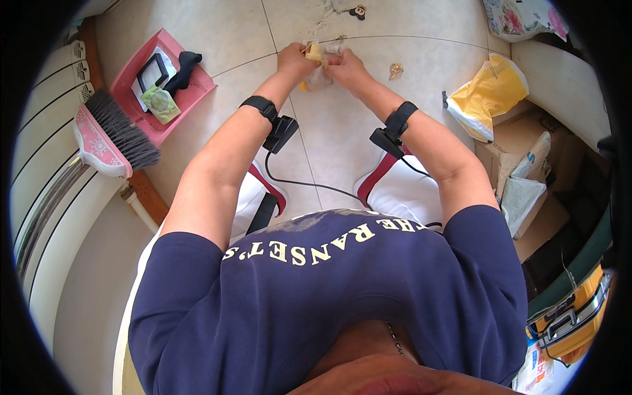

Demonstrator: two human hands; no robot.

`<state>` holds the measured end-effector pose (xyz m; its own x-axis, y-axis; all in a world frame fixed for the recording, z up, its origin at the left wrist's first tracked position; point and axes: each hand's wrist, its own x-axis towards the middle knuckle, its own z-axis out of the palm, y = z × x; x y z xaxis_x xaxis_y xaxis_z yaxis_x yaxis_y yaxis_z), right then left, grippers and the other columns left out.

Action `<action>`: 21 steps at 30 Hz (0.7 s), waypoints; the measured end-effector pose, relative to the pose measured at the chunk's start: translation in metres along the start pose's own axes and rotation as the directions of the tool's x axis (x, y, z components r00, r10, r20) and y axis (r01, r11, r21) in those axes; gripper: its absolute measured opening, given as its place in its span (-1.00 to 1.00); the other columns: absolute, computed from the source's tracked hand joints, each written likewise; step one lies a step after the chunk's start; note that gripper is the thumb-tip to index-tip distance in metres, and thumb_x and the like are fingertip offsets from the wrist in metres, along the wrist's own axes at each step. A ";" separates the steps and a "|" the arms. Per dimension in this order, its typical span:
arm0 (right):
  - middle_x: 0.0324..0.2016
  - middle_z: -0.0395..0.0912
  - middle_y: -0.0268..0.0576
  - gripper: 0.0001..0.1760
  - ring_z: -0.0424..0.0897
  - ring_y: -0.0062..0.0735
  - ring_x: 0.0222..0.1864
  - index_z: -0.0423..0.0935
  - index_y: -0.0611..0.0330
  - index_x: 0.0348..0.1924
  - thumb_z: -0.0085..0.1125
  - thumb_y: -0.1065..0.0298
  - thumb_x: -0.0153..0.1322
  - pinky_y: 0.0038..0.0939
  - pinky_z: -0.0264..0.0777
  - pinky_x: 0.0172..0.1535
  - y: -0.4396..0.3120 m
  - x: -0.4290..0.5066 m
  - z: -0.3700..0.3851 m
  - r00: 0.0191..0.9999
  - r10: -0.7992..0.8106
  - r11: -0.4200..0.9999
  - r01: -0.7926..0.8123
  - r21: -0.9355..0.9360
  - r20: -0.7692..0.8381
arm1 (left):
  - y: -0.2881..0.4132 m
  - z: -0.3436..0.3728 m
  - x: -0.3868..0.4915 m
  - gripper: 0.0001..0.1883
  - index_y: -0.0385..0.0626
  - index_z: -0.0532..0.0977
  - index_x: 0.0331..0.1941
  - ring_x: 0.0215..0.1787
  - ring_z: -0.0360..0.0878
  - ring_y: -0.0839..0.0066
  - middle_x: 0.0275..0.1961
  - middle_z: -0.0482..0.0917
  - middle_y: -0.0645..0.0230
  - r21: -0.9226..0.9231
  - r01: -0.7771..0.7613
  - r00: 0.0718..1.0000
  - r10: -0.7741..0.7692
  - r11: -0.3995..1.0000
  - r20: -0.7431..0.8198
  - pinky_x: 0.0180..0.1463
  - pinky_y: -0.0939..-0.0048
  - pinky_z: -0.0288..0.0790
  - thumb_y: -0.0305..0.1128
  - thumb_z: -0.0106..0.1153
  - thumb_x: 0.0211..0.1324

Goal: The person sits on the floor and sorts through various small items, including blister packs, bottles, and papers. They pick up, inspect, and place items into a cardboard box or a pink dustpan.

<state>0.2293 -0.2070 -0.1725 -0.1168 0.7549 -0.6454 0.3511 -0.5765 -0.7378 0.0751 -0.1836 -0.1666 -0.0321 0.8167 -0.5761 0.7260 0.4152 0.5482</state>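
Over the tiled floor, near the top middle of the head view, my left hand (295,61) grips a small pale yellow piece (313,52). Beside it my right hand (347,70) pinches crumpled clear plastic (318,80) that hangs between both hands. A small clear wrapper-like thing (334,48) shows by the right fingertips. To the right on the floor lies a small gold-coloured item (395,70). Farther up sits a small cartoon mouse figure (358,12). The exact kind of the yellow piece cannot be told.
At left, a pink dustpan (165,42) holds a black frame, dark cloth and a green wrapper, with a broom (106,140) beside a radiator (39,113). At right are a yellow plastic bag (486,94) and cardboard boxes (511,138). A cable (316,184) runs between my wrists.
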 end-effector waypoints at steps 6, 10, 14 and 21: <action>-0.19 0.56 -0.14 -0.59 0.52 -0.50 -0.26 0.33 0.41 -0.06 0.20 0.37 0.32 -0.50 0.41 -0.23 0.007 0.003 -0.010 0.990 -0.095 0.991 0.084 0.106 0.107 | -0.026 -0.015 -0.012 -0.55 -0.22 0.42 -0.03 -0.20 0.56 0.57 -0.21 0.61 0.32 -0.313 0.005 0.988 0.043 0.950 0.147 -0.17 0.50 0.45 -0.46 0.35 -0.04; -0.20 0.55 -0.19 -0.64 0.48 -0.58 -0.27 0.36 0.29 -0.13 0.23 0.28 0.34 -0.56 0.33 -0.29 -0.006 -0.001 -0.017 0.991 -0.072 0.993 0.060 0.098 0.117 | -0.052 -0.052 -0.016 -0.53 -0.26 0.37 -0.02 -0.12 0.53 0.53 -0.14 0.58 0.26 -0.515 0.051 0.959 0.102 0.856 0.265 -0.07 0.48 0.42 -0.46 0.33 -0.02; -0.30 0.57 -0.21 -0.67 0.51 -0.56 -0.28 0.43 0.30 -0.18 0.23 0.28 0.30 -0.50 0.38 -0.22 -0.018 -0.010 -0.015 0.992 -0.061 0.972 0.033 0.235 0.114 | -0.069 -0.135 -0.017 -0.53 -0.22 0.40 -0.01 -0.11 0.56 0.46 -0.12 0.60 0.26 -0.129 -0.031 0.976 0.059 0.991 0.212 -0.03 0.42 0.43 -0.43 0.34 -0.03; -0.48 0.56 -0.28 -0.75 0.50 -0.58 -0.36 0.53 0.29 -0.34 0.20 0.25 0.29 -0.47 0.41 -0.30 0.001 0.005 -0.004 0.987 -0.105 0.978 0.124 -0.165 0.118 | -0.124 -0.275 -0.048 -0.64 -0.07 0.45 0.01 0.06 0.54 0.03 0.01 0.57 -0.01 0.617 0.376 0.926 -0.248 0.691 -0.286 0.03 0.05 0.43 -0.19 0.01 0.18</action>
<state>0.2326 -0.2027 -0.1751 -0.2621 0.7689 -0.5832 0.4826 -0.4188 -0.7692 -0.2027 -0.1641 -0.0399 -0.4061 0.7673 -0.4962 0.9138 0.3465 -0.2120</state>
